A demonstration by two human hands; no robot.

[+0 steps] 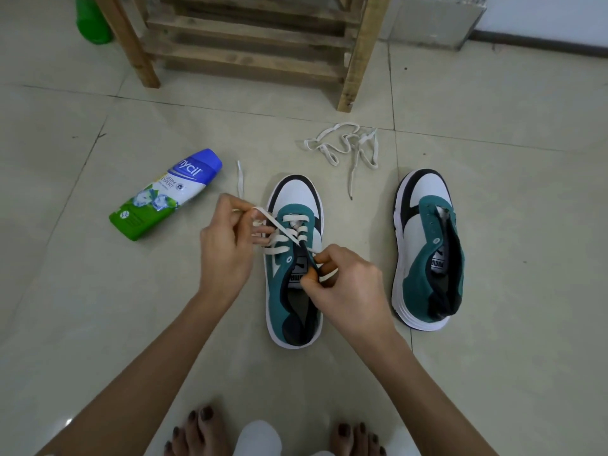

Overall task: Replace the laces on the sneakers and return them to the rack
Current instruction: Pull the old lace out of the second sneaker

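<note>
While it stands on the tiled floor (98,324) with its toe toward the wooden rack (250,51), the part-laced sneaker (294,199) is held from both sides. The grip of the left hand (227,245) pinches one end of the cream lace (279,240) just left of the eyelets, and the grip of the right hand (345,284) pinches the other end by the tongue. Several rows are crossed. Its upper is teal, with a white toe, black trim and a white sole. Right of it, apart, stands the unlaced sneaker (424,258). Beyond it lies a loose lace (345,146). Left of it a powder bottle (167,195) lies on its side, blue cap shut, contents unseen. A green plastic thing (93,24) stands far beyond, left of the rack.
</note>
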